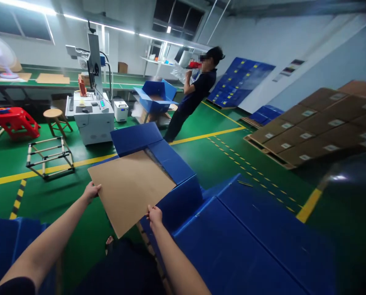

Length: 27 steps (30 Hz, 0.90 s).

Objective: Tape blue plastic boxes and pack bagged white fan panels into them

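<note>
A flat brown cardboard sheet [129,188] lies tilted over the opening of an open blue plastic box [170,164] in front of me. My left hand [91,191] grips the sheet's left edge. My right hand [154,215] grips its near edge, close to the box's front wall. The box's blue flaps stand open at the back and the right. What is inside the box is hidden by the sheet.
A closed blue box [247,246] sits at my right. A person [192,94] stands further back by another open blue box [155,96]. A white machine [92,110], wooden stool [55,119], red stool [15,121], pipe frame [49,155] and pallet of brown cartons [318,123] stand around.
</note>
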Available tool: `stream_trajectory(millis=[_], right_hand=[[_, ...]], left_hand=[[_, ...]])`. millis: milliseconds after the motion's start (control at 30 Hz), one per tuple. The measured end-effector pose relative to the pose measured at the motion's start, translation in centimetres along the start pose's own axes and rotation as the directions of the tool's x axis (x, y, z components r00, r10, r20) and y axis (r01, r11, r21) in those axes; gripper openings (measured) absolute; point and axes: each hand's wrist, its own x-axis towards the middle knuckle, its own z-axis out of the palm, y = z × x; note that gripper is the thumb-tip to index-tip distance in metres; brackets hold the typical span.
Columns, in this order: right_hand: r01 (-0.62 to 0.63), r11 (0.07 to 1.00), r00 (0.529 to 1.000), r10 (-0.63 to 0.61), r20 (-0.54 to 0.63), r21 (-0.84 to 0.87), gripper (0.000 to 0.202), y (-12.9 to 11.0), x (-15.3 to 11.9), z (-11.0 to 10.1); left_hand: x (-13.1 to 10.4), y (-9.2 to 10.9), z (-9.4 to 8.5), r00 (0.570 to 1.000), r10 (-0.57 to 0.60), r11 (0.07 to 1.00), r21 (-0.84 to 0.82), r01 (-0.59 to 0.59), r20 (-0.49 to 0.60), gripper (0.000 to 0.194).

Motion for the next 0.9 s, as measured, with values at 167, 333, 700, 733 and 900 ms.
stream_trajectory(millis=[167, 333, 700, 733, 900], right_hand=[[0.003, 1.0, 0.998, -0.003, -0.063, 0.003, 0.028, -2.0, 0.7, 0.0], [0.028, 0.999, 0.993, -0.033, -0.109, -0.045, 0.031, -3.2, 1.8, 0.2], [0.615, 0.659, 0.764, -0.633, 0.121, -0.433, 0.061, -2.2, -1.5, -0.1], [0.678, 0.554, 0.708, -0.67, 0.224, -0.484, 0.063, -2.0, -2.0, 0.2], [0.67, 0.018, 0.627, -0.549, 0.552, -0.742, 0.066, -2.9, -1.3, 2.3]], left_hand=[[2.0, 1.4, 3.3, 0.999, 0.029, 0.999, -0.022, -0.029, 0.037, 0.041], [3.5, 2.2, 5.4, 0.996, 0.041, 0.999, -0.03, -0.039, 0.08, 0.046], [7.6, 3.1, 15.2, 0.996, 0.09, 0.987, 0.129, -0.092, 0.028, 0.052], [8.0, 3.4, 16.0, 0.995, 0.101, 0.984, 0.143, -0.103, 0.019, 0.05], [9.5, 4.9, 19.7, 0.991, 0.096, 0.981, 0.163, -0.11, 0.094, 0.04]])
